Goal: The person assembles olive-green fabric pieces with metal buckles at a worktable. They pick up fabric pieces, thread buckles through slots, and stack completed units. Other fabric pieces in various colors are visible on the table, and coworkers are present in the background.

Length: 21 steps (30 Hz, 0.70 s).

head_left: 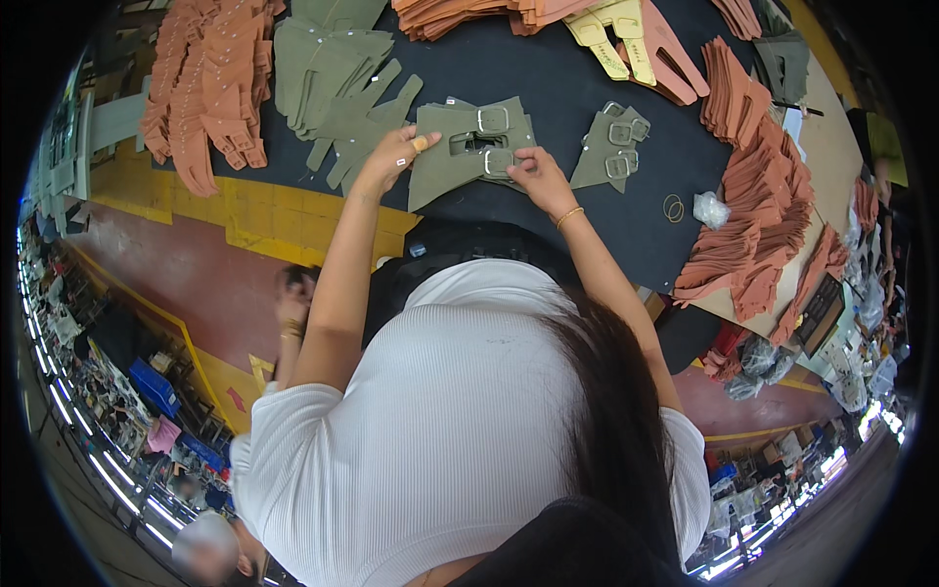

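Observation:
In front of me on the dark tabletop lies a flat olive-green cut piece (437,161), which looks like a shoe upper, with an opening in its middle. Two silver buckles sit on it, an upper buckle (493,120) and a lower buckle (499,162). My left hand (396,157) grips the piece's left edge, with a tan cover on one finger. At the lower buckle, the fingers of my right hand (540,178) are pinched together by its right side. More green pieces with buckles (618,147) lie to the right.
Stacked green pieces (333,88) fan out to the left, beside orange-brown pieces (210,88). Yellow templates (618,39) lie at the back. Orange-brown stacks (753,225) cover the right side, near a crumpled plastic bag (710,209) and thin rings (673,207). Another person (210,548) is behind my left side.

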Each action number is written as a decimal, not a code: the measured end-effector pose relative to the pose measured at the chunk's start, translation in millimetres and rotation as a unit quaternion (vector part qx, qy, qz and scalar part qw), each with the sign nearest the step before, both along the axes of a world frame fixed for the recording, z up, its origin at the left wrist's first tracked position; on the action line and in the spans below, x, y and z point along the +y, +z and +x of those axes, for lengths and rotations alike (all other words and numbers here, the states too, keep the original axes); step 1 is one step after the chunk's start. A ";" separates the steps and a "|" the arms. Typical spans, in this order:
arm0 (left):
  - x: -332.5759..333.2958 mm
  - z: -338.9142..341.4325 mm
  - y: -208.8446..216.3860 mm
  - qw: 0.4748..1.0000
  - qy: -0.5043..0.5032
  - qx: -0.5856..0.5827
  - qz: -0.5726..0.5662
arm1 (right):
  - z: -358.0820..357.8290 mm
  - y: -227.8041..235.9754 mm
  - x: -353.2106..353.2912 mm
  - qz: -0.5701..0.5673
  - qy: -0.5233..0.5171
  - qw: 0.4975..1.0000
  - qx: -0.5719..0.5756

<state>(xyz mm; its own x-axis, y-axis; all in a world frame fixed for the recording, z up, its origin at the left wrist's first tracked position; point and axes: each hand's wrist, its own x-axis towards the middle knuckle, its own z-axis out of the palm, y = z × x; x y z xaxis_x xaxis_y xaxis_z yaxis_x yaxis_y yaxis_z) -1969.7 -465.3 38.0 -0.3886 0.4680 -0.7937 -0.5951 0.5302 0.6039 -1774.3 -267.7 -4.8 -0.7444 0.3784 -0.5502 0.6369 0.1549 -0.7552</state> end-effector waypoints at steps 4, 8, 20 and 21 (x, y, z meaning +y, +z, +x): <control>2.7 7.5 4.4 0.993 0.088 -0.068 0.029 | 0.8 -1.6 2.3 -0.089 -0.017 0.996 -0.018; 8.5 11.7 21.3 0.996 0.002 -0.003 0.084 | -1.2 19.6 2.5 -0.006 -0.001 1.000 -0.010; 51.7 26.7 127.3 0.937 -0.267 0.185 0.126 | 18.1 129.7 49.1 0.195 0.249 0.940 0.127; 48.0 22.9 125.2 0.945 -0.201 0.186 0.182 | 28.9 135.0 54.6 0.178 0.199 0.953 0.144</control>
<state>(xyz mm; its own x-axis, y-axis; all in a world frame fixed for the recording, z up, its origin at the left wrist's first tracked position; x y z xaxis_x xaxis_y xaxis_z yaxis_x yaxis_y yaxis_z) -1946.8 -417.2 163.2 -0.3417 0.8523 -0.3959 -0.1013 0.3854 0.9172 -1745.4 -213.1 130.2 -0.9684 0.1594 -0.1917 0.2494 0.6194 -0.7444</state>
